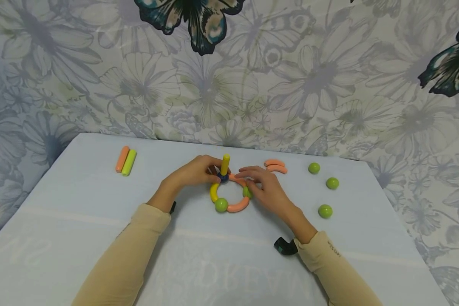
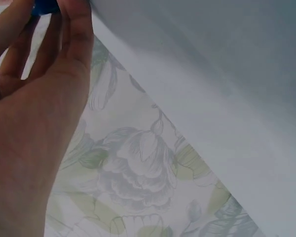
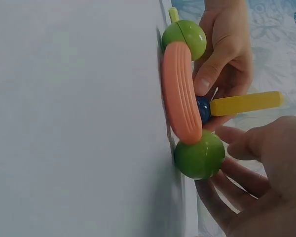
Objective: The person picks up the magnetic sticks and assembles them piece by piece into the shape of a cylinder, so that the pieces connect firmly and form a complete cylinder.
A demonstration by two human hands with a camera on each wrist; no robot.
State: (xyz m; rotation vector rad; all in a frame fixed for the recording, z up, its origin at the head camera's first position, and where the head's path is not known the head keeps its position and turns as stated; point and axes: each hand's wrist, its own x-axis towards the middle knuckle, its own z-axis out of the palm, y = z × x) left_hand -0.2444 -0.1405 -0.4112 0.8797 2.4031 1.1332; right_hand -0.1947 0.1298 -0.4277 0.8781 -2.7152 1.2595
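Observation:
On the table lies a ring of coloured pieces: a yellow curved piece [image 1: 214, 193], a green ball [image 1: 222, 205], pink curved pieces [image 1: 239, 205], and a second green ball [image 3: 200, 154] at its right. A blue ball [image 1: 223, 177] sits at the ring's far left, with a straight yellow stick [image 1: 225, 164] standing up from it. My left hand [image 1: 199, 170] grips the blue ball between thumb and fingers. My right hand [image 1: 267, 187] holds the right green ball, thumb on one side and fingers round the other; its fingertips reach over the far pink piece.
Two pink curved pieces [image 1: 275, 165] lie beyond my right hand. Loose green balls [image 1: 325, 211] are spread at the right. An orange stick [image 1: 123, 159] and a yellow-green stick [image 1: 128, 162] lie side by side at the far left. A flowered wall [image 1: 310, 85] stands behind the white table [image 1: 80, 238].

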